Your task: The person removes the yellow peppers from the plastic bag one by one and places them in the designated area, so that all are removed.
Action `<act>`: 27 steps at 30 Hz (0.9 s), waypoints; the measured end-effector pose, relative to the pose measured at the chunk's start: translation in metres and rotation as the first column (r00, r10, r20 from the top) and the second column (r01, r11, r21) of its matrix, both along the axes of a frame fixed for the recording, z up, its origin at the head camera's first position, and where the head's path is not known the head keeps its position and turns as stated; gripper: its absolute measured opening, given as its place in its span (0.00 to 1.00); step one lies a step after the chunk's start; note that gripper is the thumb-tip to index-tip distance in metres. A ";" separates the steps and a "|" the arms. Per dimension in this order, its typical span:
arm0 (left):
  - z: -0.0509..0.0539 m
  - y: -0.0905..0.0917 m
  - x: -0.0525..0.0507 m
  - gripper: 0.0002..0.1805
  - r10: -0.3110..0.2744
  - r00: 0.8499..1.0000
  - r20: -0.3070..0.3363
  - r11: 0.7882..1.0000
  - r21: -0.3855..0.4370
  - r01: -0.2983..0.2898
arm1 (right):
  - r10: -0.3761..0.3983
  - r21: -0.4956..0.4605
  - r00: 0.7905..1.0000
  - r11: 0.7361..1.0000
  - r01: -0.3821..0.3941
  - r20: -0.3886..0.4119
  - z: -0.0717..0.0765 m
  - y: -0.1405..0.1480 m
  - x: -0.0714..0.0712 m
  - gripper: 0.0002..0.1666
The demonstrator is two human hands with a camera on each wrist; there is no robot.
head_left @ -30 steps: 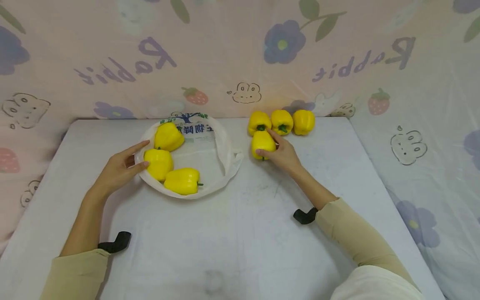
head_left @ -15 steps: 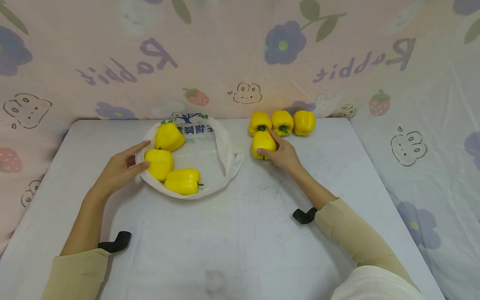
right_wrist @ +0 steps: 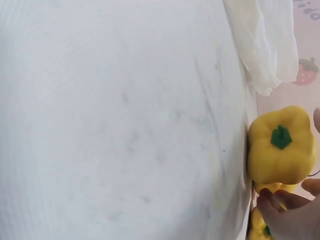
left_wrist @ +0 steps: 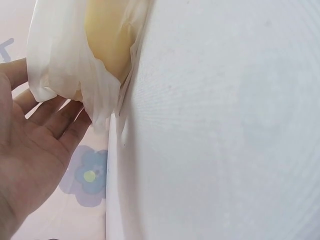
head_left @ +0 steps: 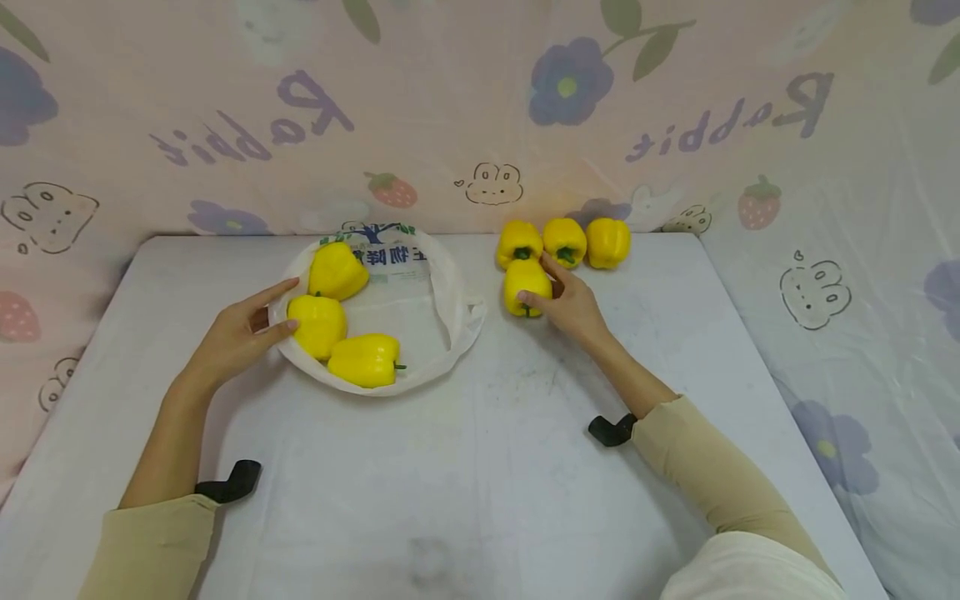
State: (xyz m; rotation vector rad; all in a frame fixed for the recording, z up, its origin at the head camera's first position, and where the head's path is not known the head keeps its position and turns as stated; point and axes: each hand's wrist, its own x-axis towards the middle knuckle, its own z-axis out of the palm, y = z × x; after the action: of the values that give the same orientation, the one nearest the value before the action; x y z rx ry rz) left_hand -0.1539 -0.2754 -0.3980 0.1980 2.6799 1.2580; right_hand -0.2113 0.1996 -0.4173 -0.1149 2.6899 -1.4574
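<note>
Yellow bell peppers with green stems lie in an open white plastic bag [head_left: 405, 317] and in a group to its right. My left hand [head_left: 238, 337] holds the bag's left side, its thumb over the rim beside the middle bell pepper [head_left: 318, 327]. In the left wrist view, my left fingers [left_wrist: 55, 122] lie against the thin bag, with yellow showing through. My right hand [head_left: 573, 312] grips the nearest bell pepper [head_left: 527, 285] of the right group. That bell pepper [right_wrist: 281, 145] faces the right wrist camera stem first, with fingertips around it.
Two more bell peppers lie in the bag. Behind the gripped one, a row of bell peppers [head_left: 607, 244] stands at the back of the white table [head_left: 480, 483]. A printed curtain [head_left: 450, 100] hangs behind it. Black curved pieces [head_left: 232, 483] stick out at both wrists.
My right thumb shifts slightly on the bell pepper. Otherwise the hands, the bag and the peppers keep their places; the head view tilts a little.
</note>
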 end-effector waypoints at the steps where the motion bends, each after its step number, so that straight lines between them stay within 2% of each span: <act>1: 0.000 0.000 0.000 0.37 0.002 1.000 0.002 1.000 0.000 -0.002 | -0.002 -0.031 1.000 1.000 0.002 -0.006 0.001 0.000 0.000 0.52; 5: -0.001 -0.001 -0.001 0.37 0.009 1.000 0.004 1.000 0.006 -0.009 | -0.013 -0.148 0.998 0.989 0.005 -0.057 0.009 -0.002 0.003 0.48; 8: -0.001 0.000 -0.001 0.36 0.005 1.000 -0.011 1.000 0.020 -0.004 | -0.013 -0.186 0.989 0.982 -0.015 -0.150 0.020 -0.007 0.009 0.43; 12: -0.001 0.000 -0.001 0.34 -0.009 0.999 -0.046 0.999 0.033 0.011 | 0.020 -0.200 0.954 0.976 -0.083 -0.298 0.036 -0.014 0.019 0.37; 15: -0.001 0.000 0.000 0.33 -0.011 0.998 -0.064 0.999 0.030 0.013 | 0.064 -0.209 0.929 0.967 -0.149 -0.364 0.041 -0.019 0.021 0.35; 18: -0.002 0.000 0.001 0.33 -0.011 0.997 -0.071 1.000 0.023 0.012 | 0.099 -0.224 0.918 0.955 -0.196 -0.385 0.043 -0.023 0.021 0.34; 25: -0.003 -0.001 0.001 0.32 -0.020 0.997 -0.076 1.000 0.020 0.022 | 0.175 -0.223 0.924 0.940 -0.260 -0.339 0.051 -0.038 0.024 0.34; 27: -0.003 -0.001 0.001 0.31 -0.025 0.997 -0.074 0.999 0.035 0.027 | 0.215 -0.218 0.919 0.930 -0.296 -0.332 0.053 -0.043 0.025 0.35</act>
State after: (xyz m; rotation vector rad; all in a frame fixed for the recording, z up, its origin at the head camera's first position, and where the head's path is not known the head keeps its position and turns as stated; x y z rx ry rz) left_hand -0.1524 -0.2768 -0.4008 0.2884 2.7078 1.3175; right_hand -0.1861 0.1563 -0.3641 -0.7407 2.5423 -1.8266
